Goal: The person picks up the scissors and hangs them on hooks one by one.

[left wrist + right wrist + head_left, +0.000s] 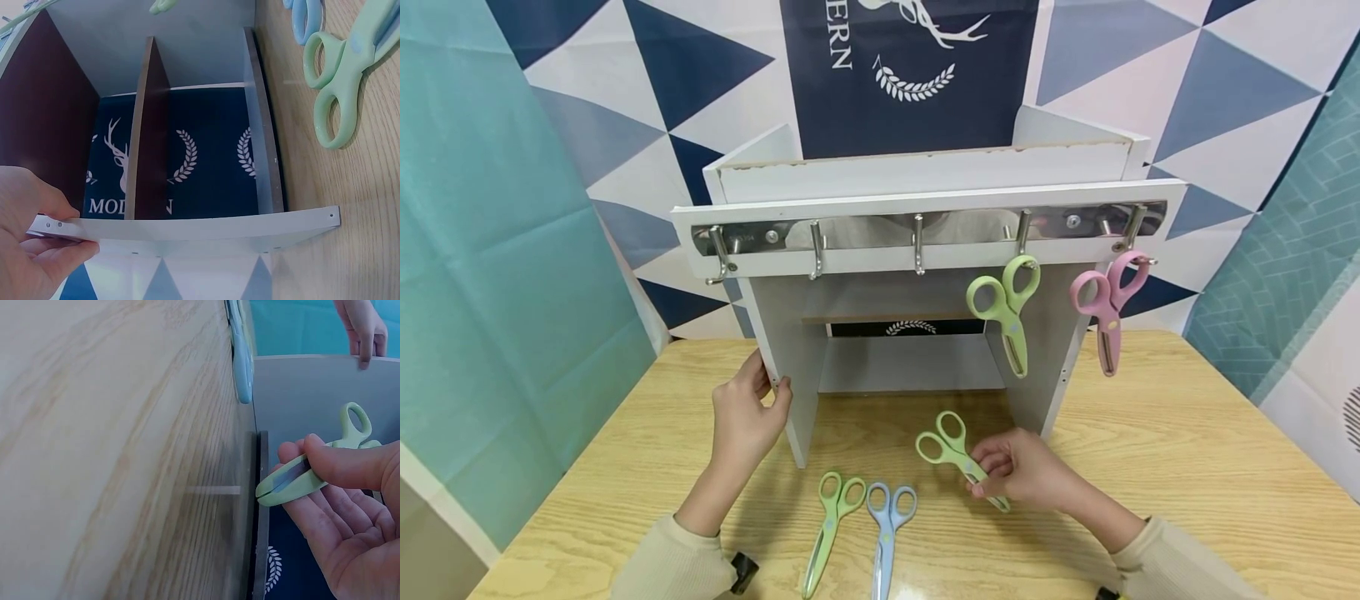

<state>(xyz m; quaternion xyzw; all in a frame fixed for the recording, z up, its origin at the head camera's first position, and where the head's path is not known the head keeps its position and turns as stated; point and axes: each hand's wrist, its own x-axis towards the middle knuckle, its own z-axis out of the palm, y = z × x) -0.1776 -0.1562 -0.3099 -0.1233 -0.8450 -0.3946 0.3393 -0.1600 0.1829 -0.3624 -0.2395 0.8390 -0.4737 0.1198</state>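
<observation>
My left hand (748, 412) grips the front edge of the left side panel (786, 375) of a white shelf unit, thumb on one face and fingers behind. Held by its blades in my right hand (1026, 471) is a pair of green scissors (953, 451), handle loops up and to the left, above the table. Below the unit lie another pair of green scissors (829, 529) and a pair of blue scissors (886, 533), side by side. From hooks on the unit's top rail hang a third green pair (1009, 312) and a pink pair (1108, 308).
A metal hook rail (865, 231) runs across the unit's front, with bare hooks at its left and middle. The wooden table (1150, 433) extends around the unit. Behind stands a patterned cloth (910, 100) with triangles and a deer print.
</observation>
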